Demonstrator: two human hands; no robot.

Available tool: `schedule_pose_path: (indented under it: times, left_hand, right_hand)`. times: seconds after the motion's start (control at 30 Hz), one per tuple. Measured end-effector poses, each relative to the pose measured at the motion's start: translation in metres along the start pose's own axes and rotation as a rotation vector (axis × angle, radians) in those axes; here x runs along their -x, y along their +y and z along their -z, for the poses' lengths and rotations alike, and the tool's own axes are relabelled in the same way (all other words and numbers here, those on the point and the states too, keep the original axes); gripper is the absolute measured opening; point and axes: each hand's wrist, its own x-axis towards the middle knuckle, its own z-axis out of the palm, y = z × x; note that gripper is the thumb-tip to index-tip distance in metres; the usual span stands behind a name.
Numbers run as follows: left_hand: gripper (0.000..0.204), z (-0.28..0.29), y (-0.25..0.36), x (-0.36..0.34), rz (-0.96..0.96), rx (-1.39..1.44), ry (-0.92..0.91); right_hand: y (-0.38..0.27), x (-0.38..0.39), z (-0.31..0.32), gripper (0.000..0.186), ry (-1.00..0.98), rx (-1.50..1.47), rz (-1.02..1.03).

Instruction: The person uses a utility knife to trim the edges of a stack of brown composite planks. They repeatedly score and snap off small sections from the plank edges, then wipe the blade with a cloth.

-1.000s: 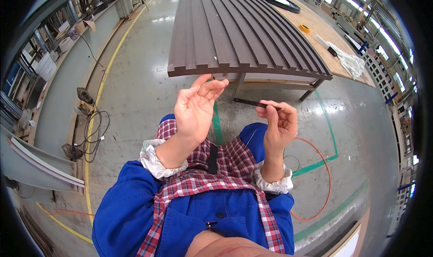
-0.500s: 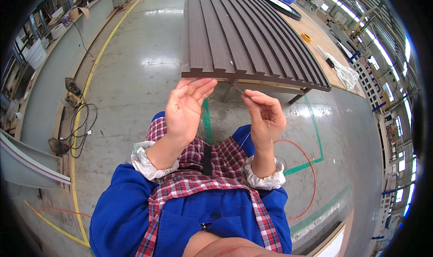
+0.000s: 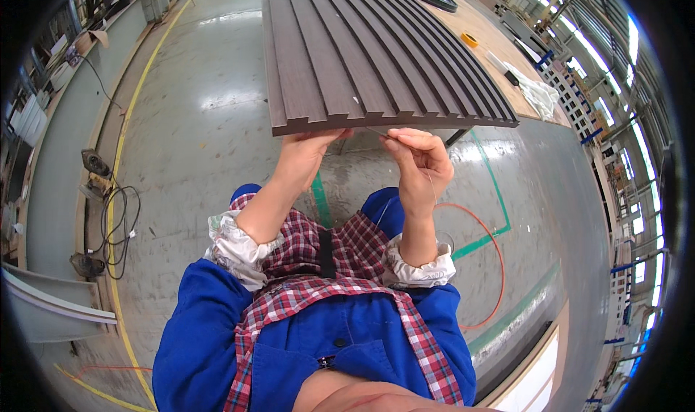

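A dark brown ribbed panel [image 3: 326, 57] extends away from me at waist height, its stepped end facing me. My left hand [image 3: 300, 155] is raised under the left part of that end edge. Its fingers lie stretched against the underside, mostly hidden by the panel. Just below the edge, further right, my right hand [image 3: 421, 167] is closed in a pinch on a thin dark strip [image 3: 376, 131], which points left toward the panel's underside. A fine pale strand [image 3: 434, 188] hangs by the right palm; whether it joins the strip I cannot tell.
Right of the panel, a wooden tabletop [image 3: 481, 68] bears a roll of yellow tape [image 3: 469, 40], a black-handled tool [image 3: 511, 78] and a white cloth [image 3: 539, 97]. An orange hose [image 3: 499, 267] curves over the floor at right. Black cable [image 3: 124, 227] lies coiled at left.
My left hand has moved up from below the edge, its fingers passing under the panel. My right hand has risen closer to the edge, still pinching. The view has shifted slightly.
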Motion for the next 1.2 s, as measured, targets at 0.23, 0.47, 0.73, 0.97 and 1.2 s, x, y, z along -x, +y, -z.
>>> schedule_pose_path:
  times: [0.23,0.47,0.73,0.97,1.2]
  left_hand:
    - [0.017,-0.016,0.003,0.005,-0.057,-0.033,0.099]
    - [0.021,-0.011,0.004,0.005,-0.193,-0.089,0.047]
    - [0.020,-0.006,0.006,0.005,-0.118,-0.066,0.071]
    - [0.025,-0.019,0.010,0.007,-0.042,0.047,0.076]
    - [0.024,-0.022,0.015,0.007,-0.030,0.034,0.126]
  right_hand:
    - [0.002,-0.002,0.002,0.015,0.043,-0.095,-0.046]
    - [0.009,-0.001,0.011,0.019,0.030,0.161,0.034]
    - [0.004,-0.014,0.018,0.020,0.007,0.409,0.157]
    - [-0.002,-0.015,0.017,0.020,-0.001,0.539,0.219]
    - [-0.008,-0.017,0.012,0.021,-0.039,0.549,0.251]
